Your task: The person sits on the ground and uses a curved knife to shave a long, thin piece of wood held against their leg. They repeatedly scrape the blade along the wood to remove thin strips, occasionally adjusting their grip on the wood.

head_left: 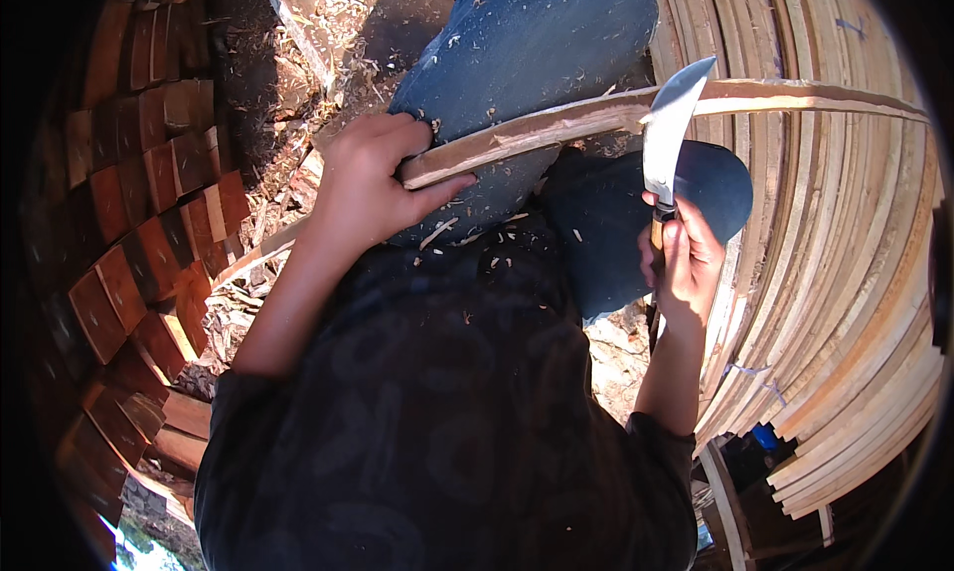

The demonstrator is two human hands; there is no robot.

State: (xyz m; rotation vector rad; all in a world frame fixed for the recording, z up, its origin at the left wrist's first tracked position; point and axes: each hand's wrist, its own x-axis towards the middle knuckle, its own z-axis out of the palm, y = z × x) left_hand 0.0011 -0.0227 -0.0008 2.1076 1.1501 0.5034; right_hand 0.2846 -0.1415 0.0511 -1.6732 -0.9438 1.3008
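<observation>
A long, rough wooden strip (537,131) lies across my lap, its right part reaching over the stacked strips. My left hand (373,178) is wrapped round its left end, the thumb along the lower side. In my right hand (691,263) is a knife (673,124) with a broad, curved blade and a short wooden handle. The blade points up and crosses the wooden strip, its edge at or very near a notch in the wood; I cannot tell whether it touches. Small shavings dot my blue trousers (537,54) and dark shirt.
Long pale strips (825,273) are stacked at the right, tied in places with thin purple cord. Reddish-brown wood pieces (129,233) are piled along the left. Shavings (238,318) cover the ground around my legs. Another thin strip (260,256) slants behind my left forearm.
</observation>
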